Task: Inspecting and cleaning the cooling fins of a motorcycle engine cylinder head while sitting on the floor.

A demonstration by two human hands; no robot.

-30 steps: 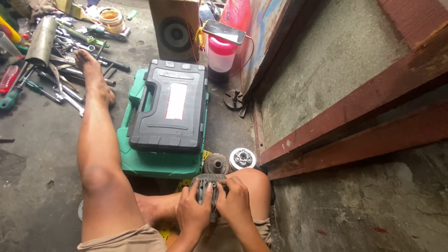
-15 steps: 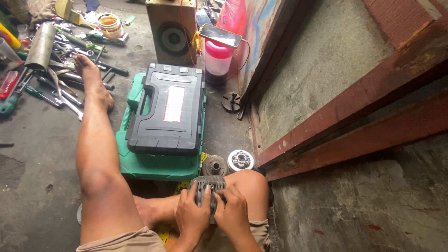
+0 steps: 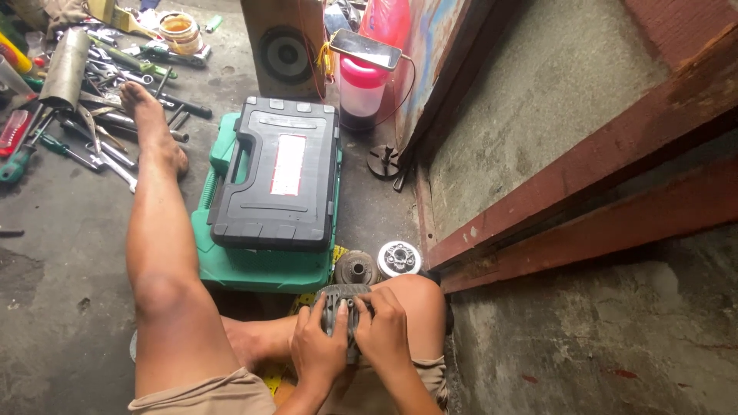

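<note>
Here, a grey ribbed metal part point(image 3: 343, 301) clasped between both hands' curled fingers point(image 3: 327, 323), atop the bent knee point(image 3: 411, 300).

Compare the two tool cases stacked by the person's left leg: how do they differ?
The black case lies on top; the green case sits under it on the floor. The black case shows its whole lid, with a pale rectangular label; the green case shows only its edges and left side. The green case has the wider footprint, sticking out beyond the black one. Both are closed, flat, moulded plastic cases.
</note>
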